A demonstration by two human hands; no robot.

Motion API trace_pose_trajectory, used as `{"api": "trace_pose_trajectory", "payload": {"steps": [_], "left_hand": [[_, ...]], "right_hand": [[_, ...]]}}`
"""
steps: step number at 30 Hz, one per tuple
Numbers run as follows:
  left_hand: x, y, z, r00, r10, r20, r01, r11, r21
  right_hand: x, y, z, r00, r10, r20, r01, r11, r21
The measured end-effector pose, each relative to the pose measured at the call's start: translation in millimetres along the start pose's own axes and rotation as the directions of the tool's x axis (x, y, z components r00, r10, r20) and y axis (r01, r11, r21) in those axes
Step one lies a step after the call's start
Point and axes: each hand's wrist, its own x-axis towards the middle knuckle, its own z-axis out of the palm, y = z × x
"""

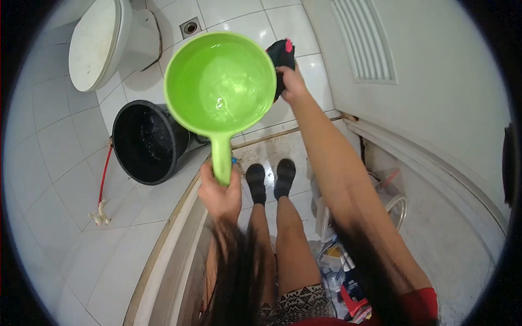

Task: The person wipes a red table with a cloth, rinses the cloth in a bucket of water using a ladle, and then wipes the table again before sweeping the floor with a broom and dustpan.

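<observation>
A bright green dipper (222, 87) with clear water in its bowl is held out in front of me. My left hand (221, 191) is wrapped round its handle, which points back toward me. Just right of the dipper's rim, my right hand (292, 86) grips a black cloth (281, 61) with a pink-red patch at its top. Part of the cloth lies behind the rim, so its full shape is hidden. A black bucket (144, 142) with water inside stands left of and below the dipper.
A white toilet (98, 43) is at the upper left, near a floor drain (190, 27). A louvred door (424, 60) stands at the right. A raised doorsill (288, 129) crosses in front of my feet. A clear bin (389, 195) and assorted items lie at the lower right.
</observation>
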Motion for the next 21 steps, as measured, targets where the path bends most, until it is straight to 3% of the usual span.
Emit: {"api": "trace_pose_trajectory", "payload": {"steps": [4, 6, 10, 11, 15, 16, 18, 21], "left_hand": [[15, -2, 10, 0.990, -0.126, 0.067, 0.112, 0.977, 0.179], [21, -9, 18, 0.995, 0.060, 0.078, -0.080, 0.956, 0.284], [26, -12, 27, 0.997, -0.027, 0.078, 0.007, 0.969, 0.248], [27, -17, 29, 0.996, 0.027, 0.086, -0.049, 0.963, 0.265], [34, -24, 36, 0.991, 0.091, 0.100, -0.115, 0.956, 0.270], [36, -25, 37, 0.988, 0.119, 0.102, -0.144, 0.948, 0.284], [38, -30, 38, 0.985, 0.137, 0.107, -0.164, 0.938, 0.307], [41, -36, 41, 0.984, 0.143, 0.103, -0.169, 0.927, 0.333]], "right_hand": [[17, 21, -4, 0.996, -0.088, -0.015, 0.089, 0.995, 0.049], [19, 20, -7, 0.999, -0.037, -0.024, 0.039, 0.996, 0.079], [26, 13, -17, 0.992, 0.122, -0.023, -0.116, 0.979, 0.167], [30, 15, -18, 0.989, 0.124, -0.081, -0.110, 0.982, 0.155], [56, 36, -27, 0.994, 0.068, 0.085, -0.086, 0.968, 0.235], [54, 38, -23, 0.994, 0.076, 0.083, -0.094, 0.967, 0.235], [45, 37, -11, 0.992, -0.047, -0.118, 0.066, 0.984, 0.164], [61, 51, -17, 0.996, -0.031, -0.088, 0.047, 0.980, 0.193]]}}
